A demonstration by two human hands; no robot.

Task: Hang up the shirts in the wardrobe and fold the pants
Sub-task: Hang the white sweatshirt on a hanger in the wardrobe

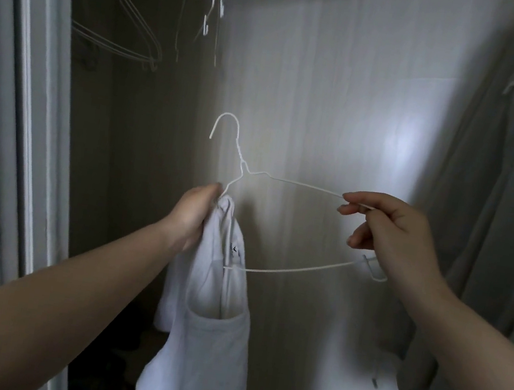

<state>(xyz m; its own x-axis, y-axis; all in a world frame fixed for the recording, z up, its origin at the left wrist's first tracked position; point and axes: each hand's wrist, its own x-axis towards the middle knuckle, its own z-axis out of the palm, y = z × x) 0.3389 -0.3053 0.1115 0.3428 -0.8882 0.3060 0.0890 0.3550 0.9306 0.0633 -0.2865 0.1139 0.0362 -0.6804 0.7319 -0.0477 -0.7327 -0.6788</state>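
White shirt (214,321) bunched in left hand (191,215) on wire hanger (287,181), right hand (385,232) pinching hanger's far shoulder, arms outstretched apart.

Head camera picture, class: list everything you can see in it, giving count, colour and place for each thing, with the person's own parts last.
wire hanger: one, white, centre, held in front of the wardrobe, one end inside the shirt
shirt: one, white, hanging below the left hand
empty hangers: several, exact count unclear, pale wire, upper left on the rail
hanging garment: one, grey, right side of the wardrobe
wardrobe door frame: one, white, left edge
left hand: one, grips shirt and hanger
right hand: one, pinches the hanger's right shoulder
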